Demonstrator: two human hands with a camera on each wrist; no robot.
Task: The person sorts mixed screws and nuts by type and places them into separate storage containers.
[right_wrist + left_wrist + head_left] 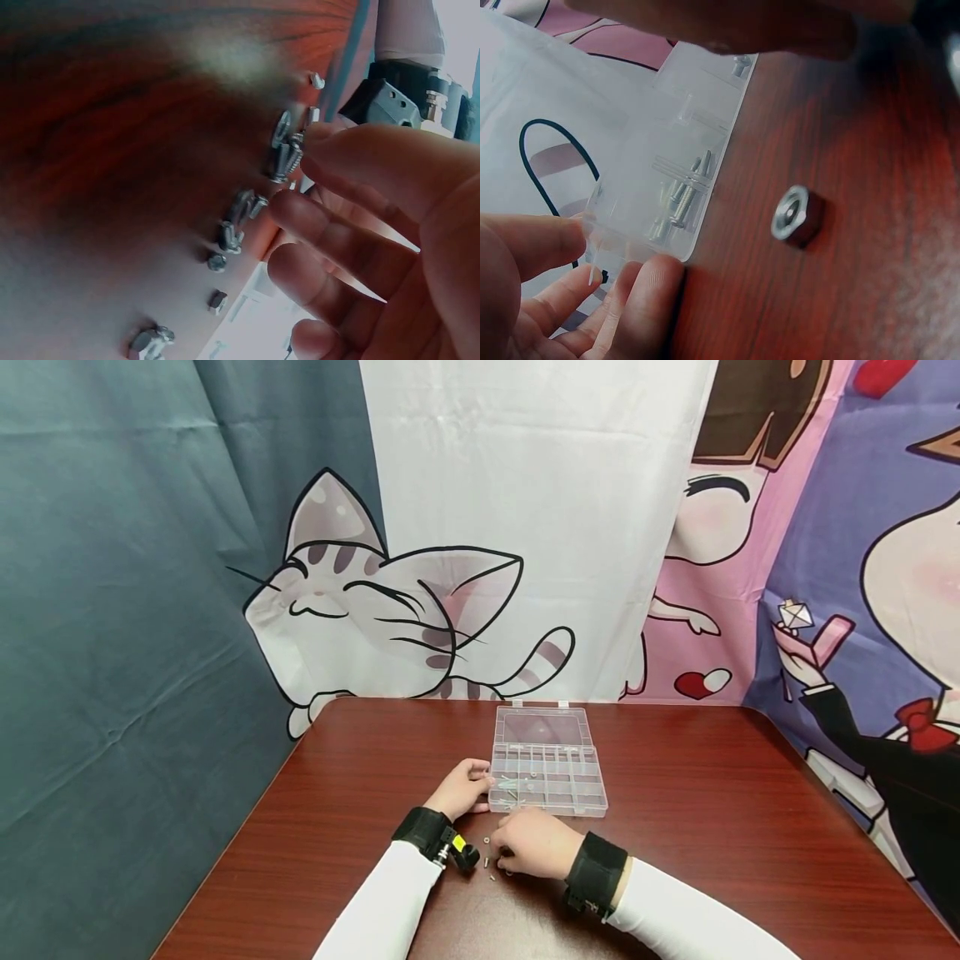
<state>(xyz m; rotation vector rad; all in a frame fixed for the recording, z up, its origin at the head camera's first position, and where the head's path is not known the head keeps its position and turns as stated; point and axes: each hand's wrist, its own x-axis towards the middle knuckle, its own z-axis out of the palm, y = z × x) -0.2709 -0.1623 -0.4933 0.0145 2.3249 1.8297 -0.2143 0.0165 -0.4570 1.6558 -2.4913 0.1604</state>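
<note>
A clear plastic compartment box [591, 811] lies on the table with its lid [543, 727] folded back. My left hand [459, 789] grips the box's left side; in the left wrist view, thumb and fingers are around its corner. Several screws [682, 201] lie inside, near that corner. A hex nut [789, 213] is on the table beside the box. In front of the box, my right hand [538, 845] hovers low with fingers loosely bent. Close to its thumb and fingertips are loose screws [283, 163] and a washer [282, 129]; none is clearly held.
The red-brown wooden table [697, 827] extends to both sides. More small fasteners, including a nut [217, 301] and a larger group [150, 343], lie scattered near the right hand. A printed cloth [540, 485] hangs behind the table's far edge.
</note>
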